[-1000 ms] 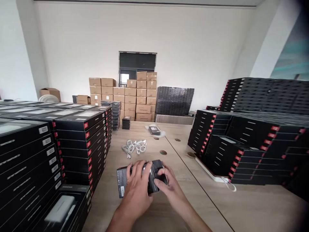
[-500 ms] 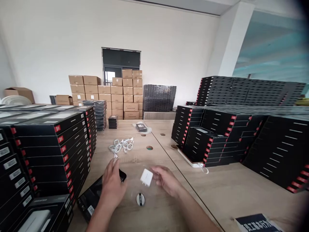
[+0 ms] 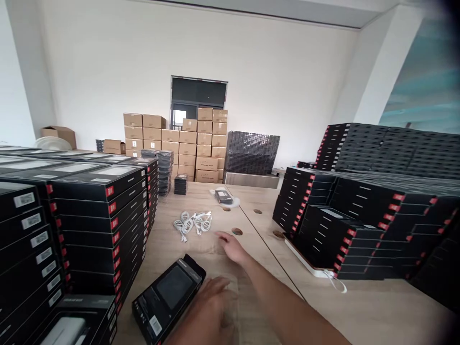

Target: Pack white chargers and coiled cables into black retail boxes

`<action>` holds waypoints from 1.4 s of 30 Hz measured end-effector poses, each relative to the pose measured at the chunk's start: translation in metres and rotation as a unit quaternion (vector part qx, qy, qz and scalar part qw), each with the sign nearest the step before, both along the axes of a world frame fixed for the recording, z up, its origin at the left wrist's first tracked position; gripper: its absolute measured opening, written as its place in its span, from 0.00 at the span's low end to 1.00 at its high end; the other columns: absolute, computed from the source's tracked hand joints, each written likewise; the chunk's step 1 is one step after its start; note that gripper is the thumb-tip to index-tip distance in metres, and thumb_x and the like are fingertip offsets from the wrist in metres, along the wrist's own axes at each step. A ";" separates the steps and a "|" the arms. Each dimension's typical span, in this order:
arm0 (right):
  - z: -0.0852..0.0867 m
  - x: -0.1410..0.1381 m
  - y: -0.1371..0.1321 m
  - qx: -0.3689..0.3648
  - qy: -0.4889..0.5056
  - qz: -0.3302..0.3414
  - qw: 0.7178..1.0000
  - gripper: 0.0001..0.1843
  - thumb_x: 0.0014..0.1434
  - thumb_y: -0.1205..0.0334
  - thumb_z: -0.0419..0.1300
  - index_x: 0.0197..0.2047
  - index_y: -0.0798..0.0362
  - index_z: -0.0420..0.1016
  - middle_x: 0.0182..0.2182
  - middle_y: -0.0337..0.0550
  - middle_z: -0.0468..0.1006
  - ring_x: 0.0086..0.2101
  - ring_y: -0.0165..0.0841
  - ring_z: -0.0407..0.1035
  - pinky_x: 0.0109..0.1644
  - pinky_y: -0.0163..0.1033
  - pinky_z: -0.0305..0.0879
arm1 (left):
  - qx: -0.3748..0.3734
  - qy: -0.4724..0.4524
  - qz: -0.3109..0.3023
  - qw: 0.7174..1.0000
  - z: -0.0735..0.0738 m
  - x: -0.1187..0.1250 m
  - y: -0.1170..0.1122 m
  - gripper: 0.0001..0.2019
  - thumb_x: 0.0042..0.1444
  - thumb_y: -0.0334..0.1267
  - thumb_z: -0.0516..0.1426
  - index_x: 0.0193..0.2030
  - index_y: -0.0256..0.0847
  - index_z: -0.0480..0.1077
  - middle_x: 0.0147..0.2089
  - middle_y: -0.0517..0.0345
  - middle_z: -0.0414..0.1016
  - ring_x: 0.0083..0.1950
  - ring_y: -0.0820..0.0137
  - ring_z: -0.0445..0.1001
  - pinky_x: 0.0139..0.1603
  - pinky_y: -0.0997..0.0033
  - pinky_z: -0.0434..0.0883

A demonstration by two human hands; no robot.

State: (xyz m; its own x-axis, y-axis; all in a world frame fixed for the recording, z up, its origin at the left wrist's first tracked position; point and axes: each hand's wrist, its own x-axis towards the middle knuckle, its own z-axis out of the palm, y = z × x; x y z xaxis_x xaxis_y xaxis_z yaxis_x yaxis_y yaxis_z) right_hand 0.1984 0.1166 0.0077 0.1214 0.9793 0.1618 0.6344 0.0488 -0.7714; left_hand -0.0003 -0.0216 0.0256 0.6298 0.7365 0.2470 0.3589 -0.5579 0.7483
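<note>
My right hand (image 3: 232, 247) reaches over the table just right of the white coiled cables (image 3: 192, 223). Its fingers are stretched forward, and I see nothing in them. Lower down, my left hand (image 3: 213, 294) is smeared by motion, so its grip is unclear. It lies beside the right edge of a black box (image 3: 168, 299), whose far-end flap stands open. That box lies flat at a slant, its printed panel and white label facing up. The white charger and the small round piece do not show now.
Tall stacks of black boxes with red tabs (image 3: 111, 211) stand on the left, more black stacks (image 3: 323, 239) on the right. An open box with a white device (image 3: 64, 330) sits at lower left. Brown cartons (image 3: 187, 143) rise at the back. Holes (image 3: 236, 231) pierce the tabletop.
My left hand has come off the black box and moved right. My right hand has moved forward towards the cables. The charger and round piece are out of sight; the view has turned left.
</note>
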 end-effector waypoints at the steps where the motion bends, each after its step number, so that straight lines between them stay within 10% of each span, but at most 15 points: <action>1: 0.000 -0.006 0.014 -0.009 -0.019 0.002 1.000 0.13 0.64 0.59 0.58 0.50 0.53 0.74 0.50 0.46 0.76 0.46 0.38 0.72 0.52 0.48 0.69 | -0.002 0.009 0.023 1.000 -0.001 0.000 0.003 0.31 0.36 0.25 0.58 0.52 0.47 0.75 0.65 0.49 0.67 0.68 0.52 0.60 0.70 0.46 0.52; 10: 0.014 -0.042 0.054 -0.010 -0.131 0.018 0.991 0.15 0.64 0.58 0.59 0.52 0.54 0.71 0.50 0.47 0.74 0.44 0.37 0.72 0.48 0.48 0.71 | -0.067 -0.163 0.137 0.975 -0.008 -0.003 0.023 0.23 0.44 0.30 0.56 0.49 0.43 0.75 0.55 0.50 0.76 0.59 0.56 0.71 0.62 0.56 0.65; 15: 0.040 -0.049 -0.024 0.089 -0.142 0.036 0.985 0.05 0.60 0.63 0.59 0.36 0.52 0.76 0.37 0.43 0.74 0.38 0.37 0.70 0.46 0.42 0.67 | -0.190 -0.380 0.231 0.875 0.002 -0.008 0.033 0.26 0.56 0.46 0.56 0.58 0.35 0.66 0.57 0.42 0.73 0.58 0.59 0.72 0.57 0.62 0.68; 21: 0.054 -0.083 -0.142 0.238 -0.112 0.145 0.954 0.05 0.54 0.64 0.63 0.35 0.46 0.79 0.36 0.42 0.73 0.39 0.38 0.68 0.43 0.40 0.66 | -0.252 -0.466 0.166 0.832 0.009 -0.012 0.030 0.29 0.50 0.55 0.61 0.54 0.37 0.69 0.52 0.45 0.77 0.52 0.58 0.75 0.51 0.63 0.71; 27: 0.044 -0.068 -0.162 0.168 0.236 -0.001 0.957 0.18 0.55 0.51 0.64 0.46 0.51 0.77 0.41 0.48 0.79 0.42 0.41 0.72 0.45 0.43 0.68 | -0.247 -0.396 0.072 0.881 0.012 -0.011 0.016 0.27 0.53 0.57 0.57 0.54 0.41 0.66 0.45 0.51 0.75 0.37 0.64 0.76 0.27 0.71 0.71; 34: 0.049 -0.054 -0.163 0.153 0.379 0.061 0.911 0.12 0.51 0.55 0.69 0.35 0.52 0.77 0.30 0.39 0.78 0.31 0.33 0.70 0.37 0.38 0.67 | -0.179 -0.252 0.014 0.951 0.009 0.000 0.005 0.23 0.61 0.55 0.51 0.55 0.41 0.66 0.34 0.57 0.72 0.35 0.68 0.71 0.28 0.74 0.65; 42: 0.051 -0.053 -0.163 0.175 0.420 0.053 0.889 0.10 0.55 0.55 0.66 0.34 0.52 0.72 0.26 0.36 0.77 0.25 0.29 0.65 0.31 0.34 0.61 | -0.324 -0.319 -0.051 0.889 0.011 0.002 0.004 0.21 0.57 0.52 0.57 0.51 0.40 0.67 0.42 0.54 0.74 0.36 0.71 0.69 0.28 0.76 0.61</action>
